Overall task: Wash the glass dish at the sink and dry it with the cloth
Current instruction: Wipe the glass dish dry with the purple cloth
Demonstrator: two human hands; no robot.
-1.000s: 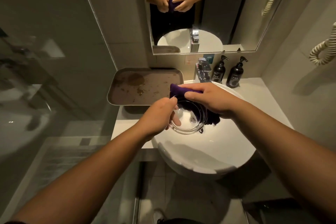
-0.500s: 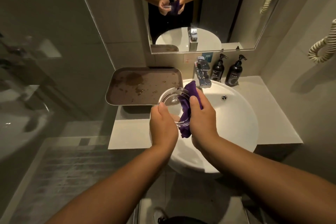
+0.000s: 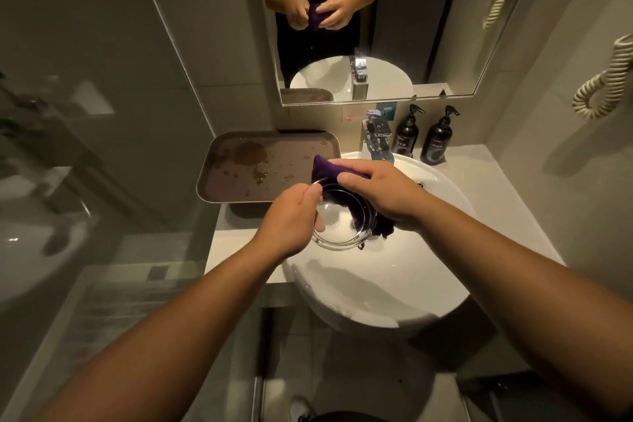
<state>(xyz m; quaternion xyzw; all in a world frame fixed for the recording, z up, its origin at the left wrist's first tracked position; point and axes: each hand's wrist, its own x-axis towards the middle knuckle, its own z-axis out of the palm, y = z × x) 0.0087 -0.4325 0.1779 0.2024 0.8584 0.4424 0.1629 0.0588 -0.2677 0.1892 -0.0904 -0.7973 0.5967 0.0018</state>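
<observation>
Left grip: the left hand (image 3: 291, 219) holds the round clear glass dish (image 3: 342, 216) by its near-left rim, thumb on top of the rim, fingers curled under and partly seen through the glass.
Right grip: the right hand (image 3: 380, 192) grips the dark purple cloth (image 3: 327, 168), fingers curled over it and pressing it against the dish's far-right side.
Glass dish: held above the left part of the basin, tilted so its open side faces the camera; not resting on anything.
Cloth: bunched; one end sticks up past the right fingers toward the tray, part lies inside the dish, and the other end hangs below the right hand past the dish's rim.
Basin: a round white ceramic sink (image 3: 394, 284) set on the pale surface (image 3: 236, 250), its front bulging past the edge.
Tap: a chrome faucet (image 3: 376, 144) stands at the sink's back rim, just behind the right hand.
Tray: a brown rectangular tray with rounded corners (image 3: 239, 181), spotted with stains, sits left of the sink, just beyond the left hand.
Bottles: two dark pump bottles (image 3: 421, 140) stand side by side right of the faucet, against the wall.
Mirror: a wall mirror (image 3: 428, 27) above the faucet reflects both hands with the cloth between them.
Right wall: a coiled cream cord (image 3: 606, 86) hangs there.
</observation>
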